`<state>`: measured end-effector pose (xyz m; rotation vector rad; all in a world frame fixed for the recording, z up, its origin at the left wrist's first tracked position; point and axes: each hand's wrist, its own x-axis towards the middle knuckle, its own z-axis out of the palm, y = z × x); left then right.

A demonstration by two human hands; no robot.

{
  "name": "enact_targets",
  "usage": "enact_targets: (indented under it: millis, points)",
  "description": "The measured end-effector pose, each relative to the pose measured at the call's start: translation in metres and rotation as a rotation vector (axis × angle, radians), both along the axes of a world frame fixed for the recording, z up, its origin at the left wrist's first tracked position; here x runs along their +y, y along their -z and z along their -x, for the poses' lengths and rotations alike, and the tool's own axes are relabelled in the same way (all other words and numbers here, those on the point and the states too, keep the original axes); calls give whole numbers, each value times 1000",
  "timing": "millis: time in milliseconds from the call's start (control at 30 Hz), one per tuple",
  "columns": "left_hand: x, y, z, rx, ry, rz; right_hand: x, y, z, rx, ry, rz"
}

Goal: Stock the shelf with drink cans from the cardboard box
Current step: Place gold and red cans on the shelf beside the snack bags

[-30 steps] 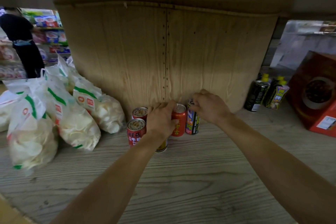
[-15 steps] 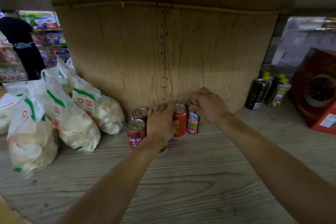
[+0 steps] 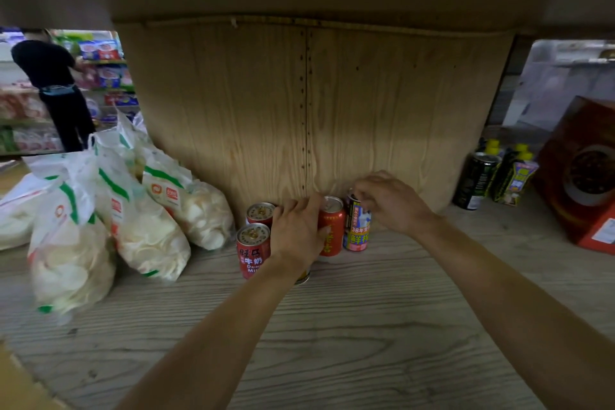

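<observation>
Cans [image 3: 253, 251], mostly red, stand at the back edge of the shelf [image 3: 366, 326]. Left grip [image 3: 294, 236] curls over a gold-based can [image 3: 302, 277]; right grip [image 3: 392, 203] pinches the colourful can [image 3: 357, 231] by its top, its label turned since before.

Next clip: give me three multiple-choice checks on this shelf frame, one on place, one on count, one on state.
1. Relative to the gold-topped red cans, the snack bags lie: A right; B left; C on top.
2. Those red cans number: A four; B none; C two.
3. The right hand: A pinches the top of the patterned can; B lies flat; C holds a bag.
Answers: B, bags fill the left side; C, one stands behind the other; A, fingers curl at its rim.
</observation>
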<state>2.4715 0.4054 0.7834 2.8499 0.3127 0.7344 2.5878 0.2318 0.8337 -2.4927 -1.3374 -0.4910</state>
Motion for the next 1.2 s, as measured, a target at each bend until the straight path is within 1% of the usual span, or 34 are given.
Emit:
enact_targets:
  millis: [200,333,467,567,633,733,833,1000,1200]
  points:
    - [-4,-3,6,38,1,10,-2,5,9,50,92,26]
    - [-11,-4,16,8,-12,18,-7,6,11,116,100,10]
    - [-29,-1,34,-60,-36,-27,-10,11,15,77,110,-1]
    - [-48,12,47,-100,-25,-64,-19,18,22,91,137,-20]
    - [-63,25,59,-61,-13,-40,-30,22,31,129,148,-37]
    - [-85,47,73,75,-19,-12,-52,31,45,197,134,-61]
    - [-106,62,86,155,-11,30,-79,51,61,228,104,-41]
    - [-135,71,100,171,-24,102,-119,86,84,263,86,31]
    - [-161,72,114,176,-7,118,-149,102,117,286,61,-25]
